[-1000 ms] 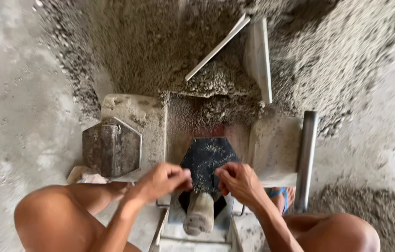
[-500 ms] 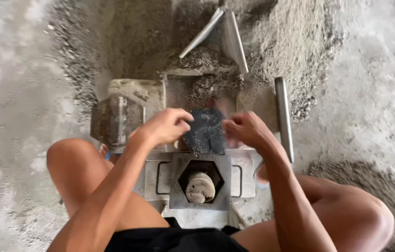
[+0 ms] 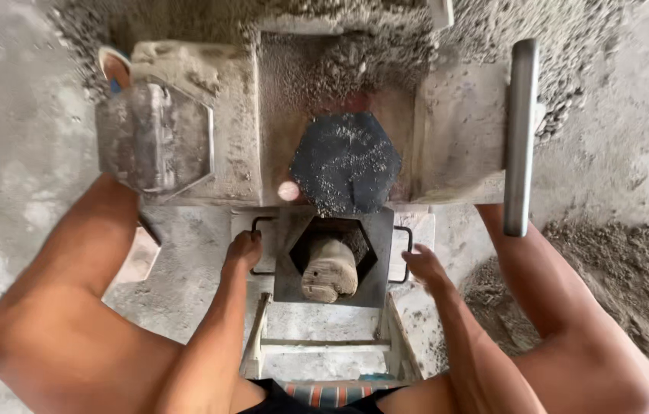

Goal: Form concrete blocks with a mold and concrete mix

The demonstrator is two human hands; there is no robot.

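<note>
A square metal mould [image 3: 334, 261] with a hexagonal hole sits on a concrete-crusted bench between my knees. A wooden plug [image 3: 330, 270] stands inside the hole. My left hand [image 3: 244, 251] is closed around the mould's left wire handle. My right hand [image 3: 424, 267] grips the right wire handle. Just beyond the mould lies a dark hexagonal plate [image 3: 346, 163] dusted with grit.
A heavy hexagonal metal tamper [image 3: 157, 138] rests on the bench at the left. A steel pipe lever [image 3: 518, 134] stands along the right side. A heap of grey mortar mix [image 3: 355, 54] spreads behind the bench. A wooden frame [image 3: 324, 345] lies below the mould.
Both hands left the dark hexagonal plate and dropped to the mould's side handles. The camera tipped down and closer.
</note>
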